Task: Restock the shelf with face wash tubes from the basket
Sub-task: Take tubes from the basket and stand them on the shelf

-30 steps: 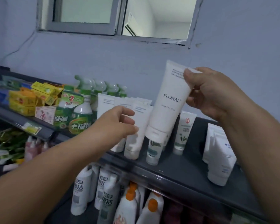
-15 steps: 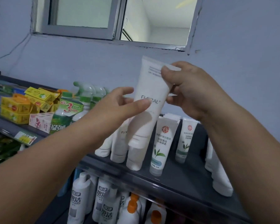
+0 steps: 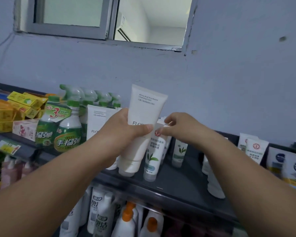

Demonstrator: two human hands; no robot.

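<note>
Window (image 3: pixel 109 17): up top, grey frame, set in the blue wall (image 3: pixel 229 82).
Spray bottles (image 3: pixel 67 132): green, crowded together at left.
Yellow boxes (image 3: pixel 2 115): stacked, far left.
Orange-capped bottles (image 3: pixel 126 226): white, down below.

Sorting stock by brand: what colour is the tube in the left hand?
White tube; head view shows it best.
</note>
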